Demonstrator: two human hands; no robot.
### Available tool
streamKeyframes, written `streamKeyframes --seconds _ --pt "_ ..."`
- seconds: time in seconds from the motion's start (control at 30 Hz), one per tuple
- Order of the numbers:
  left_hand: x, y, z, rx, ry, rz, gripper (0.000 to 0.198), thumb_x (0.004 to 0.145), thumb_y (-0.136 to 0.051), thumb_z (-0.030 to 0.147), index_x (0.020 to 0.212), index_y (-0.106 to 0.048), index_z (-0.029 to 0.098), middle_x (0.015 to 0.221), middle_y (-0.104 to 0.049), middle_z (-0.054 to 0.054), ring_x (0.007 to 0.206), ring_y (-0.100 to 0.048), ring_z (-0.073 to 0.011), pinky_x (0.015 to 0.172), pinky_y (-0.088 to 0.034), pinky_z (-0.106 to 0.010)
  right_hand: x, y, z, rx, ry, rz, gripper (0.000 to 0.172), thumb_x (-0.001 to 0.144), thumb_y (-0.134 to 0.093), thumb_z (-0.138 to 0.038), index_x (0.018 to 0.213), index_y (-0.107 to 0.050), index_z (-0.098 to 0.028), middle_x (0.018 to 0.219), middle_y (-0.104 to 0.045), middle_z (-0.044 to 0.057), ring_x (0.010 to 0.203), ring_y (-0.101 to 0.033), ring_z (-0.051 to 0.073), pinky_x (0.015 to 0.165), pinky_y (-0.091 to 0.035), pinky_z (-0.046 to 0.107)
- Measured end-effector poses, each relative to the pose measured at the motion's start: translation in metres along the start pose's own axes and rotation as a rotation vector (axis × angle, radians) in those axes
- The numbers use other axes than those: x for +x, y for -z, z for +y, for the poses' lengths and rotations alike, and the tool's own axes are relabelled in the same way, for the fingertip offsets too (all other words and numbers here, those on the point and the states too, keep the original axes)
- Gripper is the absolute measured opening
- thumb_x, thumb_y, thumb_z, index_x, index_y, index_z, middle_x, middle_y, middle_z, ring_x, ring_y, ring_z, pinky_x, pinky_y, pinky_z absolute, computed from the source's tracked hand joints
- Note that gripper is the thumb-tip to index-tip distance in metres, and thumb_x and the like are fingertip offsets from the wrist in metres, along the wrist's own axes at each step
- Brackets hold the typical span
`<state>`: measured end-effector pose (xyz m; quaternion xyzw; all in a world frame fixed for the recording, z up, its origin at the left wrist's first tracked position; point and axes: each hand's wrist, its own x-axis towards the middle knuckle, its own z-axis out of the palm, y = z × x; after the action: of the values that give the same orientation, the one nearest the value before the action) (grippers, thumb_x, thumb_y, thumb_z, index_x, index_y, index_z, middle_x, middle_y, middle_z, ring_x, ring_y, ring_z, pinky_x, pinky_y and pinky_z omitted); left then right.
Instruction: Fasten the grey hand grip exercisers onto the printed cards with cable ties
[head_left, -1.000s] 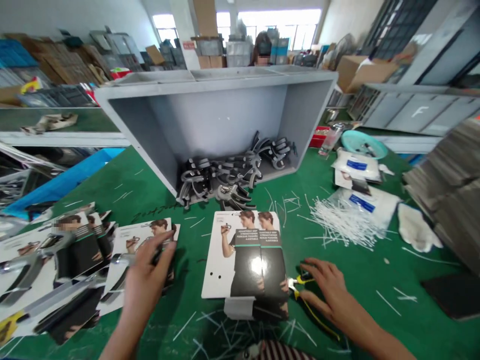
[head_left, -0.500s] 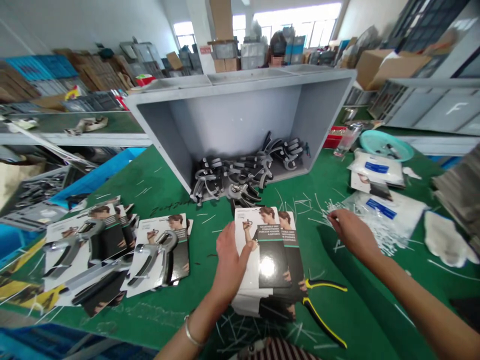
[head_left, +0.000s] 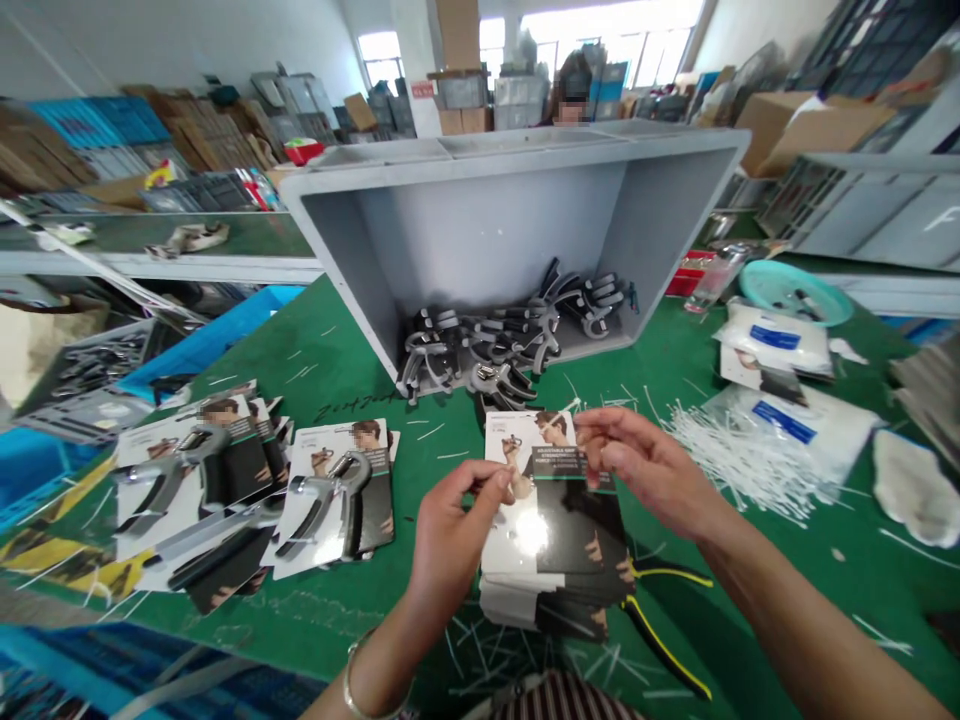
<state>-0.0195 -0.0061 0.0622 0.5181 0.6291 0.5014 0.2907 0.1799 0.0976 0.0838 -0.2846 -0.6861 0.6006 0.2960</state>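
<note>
A stack of printed cardboard cards (head_left: 562, 530) for hand grip strengtheners lies in front of me. My left hand (head_left: 450, 525) hovers at the cards' left side, thumb and forefinger pinched; what lies between them is too small to make out. Over the top right of the cards, my right hand (head_left: 652, 465) has its fingers closed on a thin white cable tie (head_left: 575, 404), mostly hidden by the fingers. Loose white cable ties (head_left: 742, 460) spill from a clear bag to the right. Yellow-and-black handled pliers (head_left: 667, 645) stick out from beside the cards' lower right.
A grey crate (head_left: 480, 220) on its side holds several grip strengtheners (head_left: 499, 345). Carded grip strengtheners (head_left: 330, 510) lie at left. A turquoise dish (head_left: 787, 290) and white bags (head_left: 776, 335) stand at right. Cable tie scraps litter the green table (head_left: 420, 640).
My right hand has moved left from the cable ties to over the cards, with a tie in it. My left hand has lifted off the cards and closed to a pinch. The view has shifted slightly.
</note>
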Motion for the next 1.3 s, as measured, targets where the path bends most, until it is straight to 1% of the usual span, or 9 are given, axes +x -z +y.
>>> streamKeyframes --seconds 0.1,0.23,0.4,0.5,0.63,0.73,0.9,1.1,1.3 --pt "-0.009 -0.002 -0.001 -0.078 0.049 -0.033 0.018 0.091 -0.059 0.033 0.085 -0.07 0.021 0.074 -0.068 -0.001 0.072 -0.06 -0.0165 0.07 -0.044 -0.027 -0.003 -0.028 0.014 0.217 -0.13 -0.036 0.024 0.091 -0.061 -0.038 0.105 -0.059 -0.02 0.081 -0.064 -0.001 0.061 -0.061 0.012 0.062 -0.05 0.028" --pt "-0.011 -0.008 -0.01 0.018 -0.07 -0.097 0.016 0.093 -0.057 0.032 0.092 -0.069 0.021 0.087 -0.069 -0.004 0.081 -0.061 -0.018 0.076 -0.045 -0.029 -0.009 -0.053 0.024 0.172 -0.179 0.105 0.023 0.089 -0.065 -0.04 0.083 -0.058 -0.019 0.061 -0.061 -0.004 0.055 -0.059 0.012 0.06 -0.048 0.027" --pt "0.005 -0.009 -0.052 0.147 0.05 0.147 0.054 0.076 -0.075 0.039 0.123 -0.058 0.018 0.117 -0.059 -0.012 0.099 -0.057 -0.0256 0.087 -0.046 -0.04 -0.013 -0.039 0.032 0.232 -0.17 0.231 0.02 0.088 -0.067 -0.038 0.091 -0.061 -0.019 0.068 -0.064 -0.002 0.056 -0.058 0.012 0.055 -0.047 0.026" --pt "0.012 -0.009 -0.07 0.087 0.147 0.117 0.037 0.077 -0.072 0.04 0.108 -0.067 0.018 0.099 -0.063 -0.007 0.082 -0.058 -0.0205 0.079 -0.047 -0.036 -0.011 -0.032 0.031 0.372 -0.128 0.266 0.016 0.086 -0.07 -0.034 0.088 -0.061 -0.02 0.083 -0.067 0.001 0.062 -0.06 0.013 0.056 -0.05 0.027" --pt "0.014 0.006 -0.07 -0.143 0.23 0.176 0.027 0.08 -0.068 0.039 0.099 -0.07 0.019 0.088 -0.068 -0.004 0.073 -0.06 -0.017 0.069 -0.046 -0.028 0.001 -0.033 0.021 0.399 -0.028 0.257 0.012 0.089 -0.066 -0.03 0.087 -0.059 -0.022 0.094 -0.067 0.002 0.068 -0.063 0.014 0.059 -0.053 0.029" --pt "0.009 0.025 -0.068 -0.407 0.39 0.124 0.032 0.076 -0.072 0.04 0.097 -0.067 0.016 0.085 -0.072 -0.004 0.07 -0.064 -0.0167 0.064 -0.046 -0.026 0.016 -0.042 0.015 0.28 0.002 0.189 0.014 0.093 -0.061 -0.034 0.091 -0.056 -0.021 0.083 -0.066 0.001 0.066 -0.063 0.015 0.061 -0.054 0.031" --pt "-0.005 0.041 -0.081 -0.536 0.488 0.134 0.031 0.073 -0.077 0.038 0.092 -0.066 0.016 0.084 -0.074 -0.003 0.069 -0.065 -0.0152 0.063 -0.046 -0.024 0.036 -0.068 0.031 -0.039 -0.054 0.02 0.022 0.098 -0.051 -0.04 0.097 -0.054 -0.019 0.077 -0.068 0.003 0.064 -0.066 0.014 0.062 -0.052 0.028" --pt "-0.01 0.032 -0.107 -0.89 0.479 0.186 0.032 0.083 -0.066 0.045 0.098 -0.067 0.016 0.088 -0.073 -0.003 0.069 -0.065 -0.0137 0.063 -0.048 -0.023 0.037 -0.081 0.058 -0.291 0.032 -0.02 0.019 0.102 -0.043 -0.034 0.103 -0.056 -0.019 0.085 -0.064 0.003 0.067 -0.064 0.013 0.066 -0.052 0.028" --pt "-0.01 0.014 -0.114 -1.247 0.804 0.139 0.03 0.064 -0.082 0.024 0.089 -0.07 0.012 0.064 -0.069 0.0 0.052 -0.061 -0.0141 0.055 -0.047 -0.024 0.036 -0.081 0.066 -0.443 0.22 -0.029 0.015 0.102 -0.042 -0.025 0.107 -0.056 -0.022 0.096 -0.061 0.006 0.073 -0.062 0.015 0.069 -0.053 0.031"
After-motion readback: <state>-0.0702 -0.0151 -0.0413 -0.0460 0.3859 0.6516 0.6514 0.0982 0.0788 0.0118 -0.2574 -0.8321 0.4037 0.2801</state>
